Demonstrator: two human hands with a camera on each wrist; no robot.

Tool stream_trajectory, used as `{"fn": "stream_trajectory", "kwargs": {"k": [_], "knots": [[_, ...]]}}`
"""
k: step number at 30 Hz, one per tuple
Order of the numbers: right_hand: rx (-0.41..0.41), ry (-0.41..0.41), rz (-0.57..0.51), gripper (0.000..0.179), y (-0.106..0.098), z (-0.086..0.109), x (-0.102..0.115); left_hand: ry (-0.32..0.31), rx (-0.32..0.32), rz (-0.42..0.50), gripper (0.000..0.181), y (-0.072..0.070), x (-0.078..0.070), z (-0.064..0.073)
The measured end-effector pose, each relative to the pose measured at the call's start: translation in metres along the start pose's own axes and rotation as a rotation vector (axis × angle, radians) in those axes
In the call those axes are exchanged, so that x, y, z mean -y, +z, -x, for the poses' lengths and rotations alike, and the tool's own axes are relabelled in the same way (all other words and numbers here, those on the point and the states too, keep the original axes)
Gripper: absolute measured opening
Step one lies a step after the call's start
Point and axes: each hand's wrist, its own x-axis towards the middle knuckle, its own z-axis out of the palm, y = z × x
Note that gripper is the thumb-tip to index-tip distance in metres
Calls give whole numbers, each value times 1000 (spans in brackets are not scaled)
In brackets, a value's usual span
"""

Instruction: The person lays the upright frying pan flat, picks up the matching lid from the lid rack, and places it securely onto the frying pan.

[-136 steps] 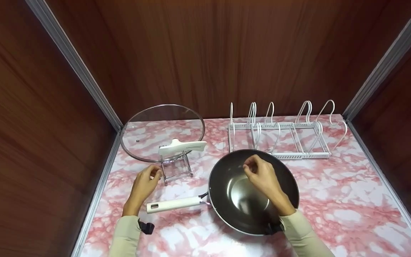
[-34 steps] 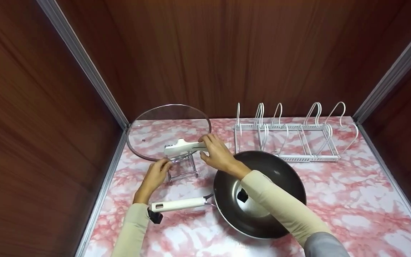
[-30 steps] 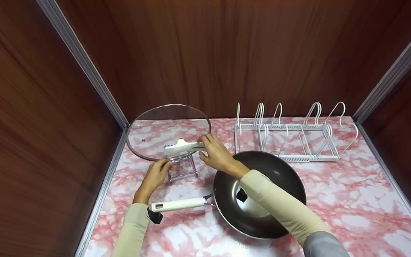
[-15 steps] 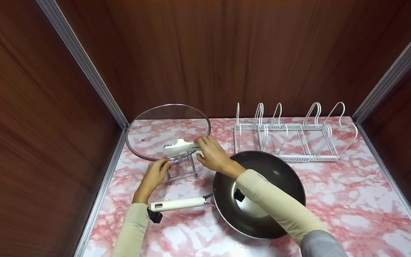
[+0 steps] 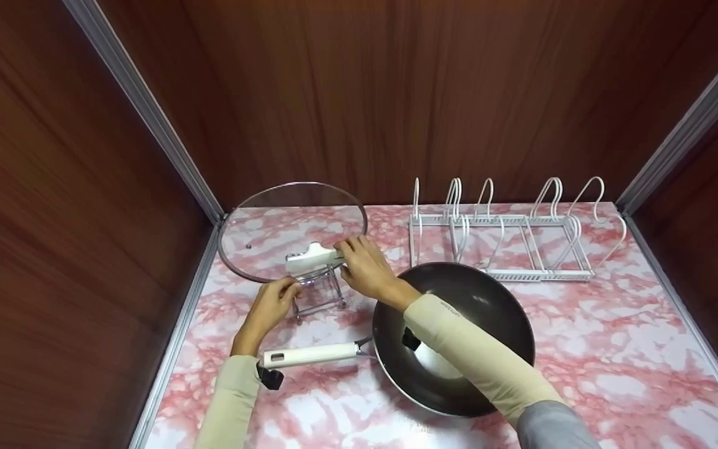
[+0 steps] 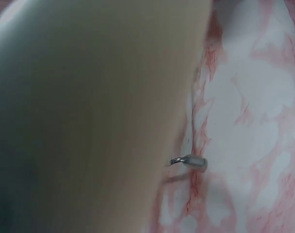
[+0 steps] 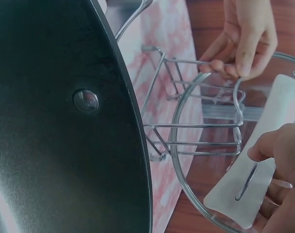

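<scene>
A large round glass lid [image 5: 272, 218] stands on edge in a small chrome wire stand [image 5: 320, 307] at the left. Its long white handle [image 7: 254, 150], with a narrow slot, faces me. My right hand [image 5: 368, 268] grips the handle at its right end, thumb on the front face and fingers behind. With thumb and fingertips, my left hand [image 7: 252, 41] pinches the top wire of the stand at its left side. In the left wrist view, a blurred forearm or sleeve covers much of the picture, and a foot of the stand [image 6: 195, 161] shows beside it.
A dark wok [image 5: 490, 318] lies under my right forearm, its white handle [image 5: 309, 356] pointing left. Behind it on the right stands a white expandable rack [image 5: 512, 274] with several upright hooped dividers. Brown panels [image 5: 396, 112] enclose the marbled tabletop [image 5: 608, 374].
Both hands were apart from everything at first, then came to the lid's handle and the wire stand. Lately my right hand has shifted slightly left along the handle; the left has stayed put.
</scene>
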Motion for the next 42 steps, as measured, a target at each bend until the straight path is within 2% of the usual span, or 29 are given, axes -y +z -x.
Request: {"fn": "stream_trajectory", "kwargs": {"k": [3,6,20,34,42], "knots": [[-25,-3,41,34,2,-1,1,5,2,5,16,1,0,-1],[-17,-3,69,32,5,-3,2,-5,2,5,15,1,1,0],[-22,38,176,35,15,-7,11,-23,14,35,15,-2,-3,0],[-102,63,301,31,33,-12,10,-49,12,27,16,1,-1,3],[-113,70,362,33,37,-13,12,-33,-9,37,14,2,-1,3]]}}
